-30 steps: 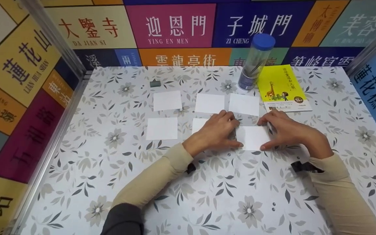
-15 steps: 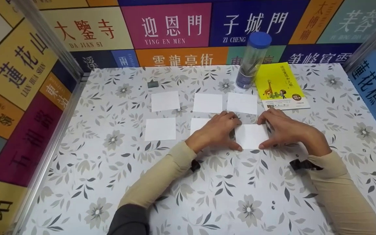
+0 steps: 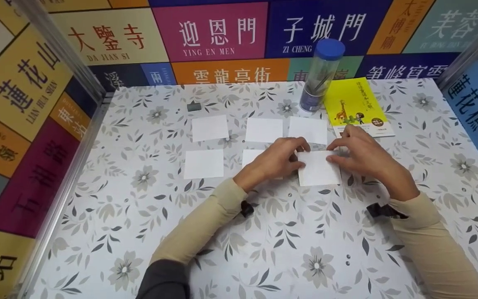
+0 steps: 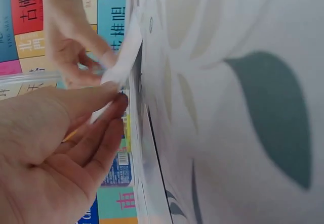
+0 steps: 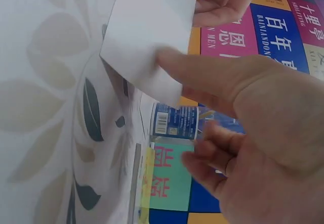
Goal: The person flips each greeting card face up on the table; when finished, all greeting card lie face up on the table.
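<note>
A white square card (image 3: 319,170) is raised at a tilt over the table between both hands. My left hand (image 3: 270,160) pinches its left edge between thumb and fingertips, seen close up in the left wrist view, where the card (image 4: 127,57) appears almost edge-on. On the opposite side my right hand (image 3: 369,155) pinches the right edge; in the right wrist view its thumb lies on the face of the card (image 5: 144,27) with a finger behind. Another white card (image 3: 252,158) is partly hidden behind my left hand.
More white cards lie in rows: a far-left card (image 3: 209,128), a far-middle card (image 3: 264,129), a far-right card (image 3: 308,128) and a near-left card (image 3: 204,164). Behind them are a small grey-green object (image 3: 194,106), a blue-lidded clear tube (image 3: 322,74) and a yellow booklet (image 3: 353,101).
The card between my hands lay flat half a second ago; now it is raised and tilted. Both thumbs have moved up from its near corners to its sides.
</note>
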Tool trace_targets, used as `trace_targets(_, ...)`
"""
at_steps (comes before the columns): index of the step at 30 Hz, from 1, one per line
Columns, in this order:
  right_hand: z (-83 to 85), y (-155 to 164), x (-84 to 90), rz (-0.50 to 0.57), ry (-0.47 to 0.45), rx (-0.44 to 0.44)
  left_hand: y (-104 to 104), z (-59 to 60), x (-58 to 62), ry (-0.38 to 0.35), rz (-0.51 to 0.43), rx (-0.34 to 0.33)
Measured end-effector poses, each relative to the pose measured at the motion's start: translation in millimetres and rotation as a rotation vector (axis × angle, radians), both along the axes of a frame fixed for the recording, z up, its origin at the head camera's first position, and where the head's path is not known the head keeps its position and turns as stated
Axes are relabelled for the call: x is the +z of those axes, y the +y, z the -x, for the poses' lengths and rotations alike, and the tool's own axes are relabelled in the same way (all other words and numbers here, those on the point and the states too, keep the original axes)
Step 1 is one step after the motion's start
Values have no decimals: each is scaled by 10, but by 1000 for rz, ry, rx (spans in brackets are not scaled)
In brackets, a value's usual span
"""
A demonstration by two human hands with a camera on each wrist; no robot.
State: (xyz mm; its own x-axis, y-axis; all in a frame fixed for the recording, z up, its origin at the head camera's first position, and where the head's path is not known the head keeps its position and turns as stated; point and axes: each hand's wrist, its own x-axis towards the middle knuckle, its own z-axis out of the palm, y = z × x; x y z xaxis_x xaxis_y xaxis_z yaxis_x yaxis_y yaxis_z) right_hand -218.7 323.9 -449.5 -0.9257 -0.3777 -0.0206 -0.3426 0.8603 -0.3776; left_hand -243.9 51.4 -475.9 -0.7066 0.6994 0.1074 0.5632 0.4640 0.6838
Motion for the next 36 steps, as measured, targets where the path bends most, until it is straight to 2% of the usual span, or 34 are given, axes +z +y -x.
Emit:
trace_targets(4, 13, -14, 9, 50, 61, -24, -1, -6, 23, -9, -113, -10)
trace_targets(9, 32, 7, -22, 237, 80, -22, 61, -56, 78, -32, -253, -114)
trace_targets(11, 36, 12, -32, 315, 94, -21, 87, -86, 108, -13, -284, -121)
trace_targets(13, 42, 17, -39, 400, 113, -4, 99, -109, 135, 60, -272, -69)
trace_targets(15, 46, 23, -41, 498, 125, 38, 95, -114, 155, 143, -232, 20)
trace_targets(17, 47, 32, -41, 587, 125, 88, 78, -97, 168, 190, -176, 100)
trace_targets(18, 45, 36, -41, 620, 123, 110, 70, -81, 171, 182, -165, 116)
trace_targets(20, 41, 43, -45, 660, 115, 138, 56, -51, 176, 120, -169, 110)
trace_targets(23, 33, 49, -45, 670, 98, 150, 47, -23, 176, 11, -207, 72)
trace_targets(25, 29, 54, -48, 662, 81, 150, 51, -28, 170, -36, -224, 70)
trace_targets(28, 34, 53, -58, 622, 66, 121, 64, -48, 149, -66, -243, 116)
trace_targets(32, 73, 43, -95, 530, 70, 38, 60, -73, 134, -80, -258, 192)
trace_targets(34, 99, 43, -120, 495, 71, 16, 48, -84, 142, -78, -217, 196)
trace_targets(36, 120, 49, -143, 455, 70, 19, 41, -109, 154, -68, -108, 183)
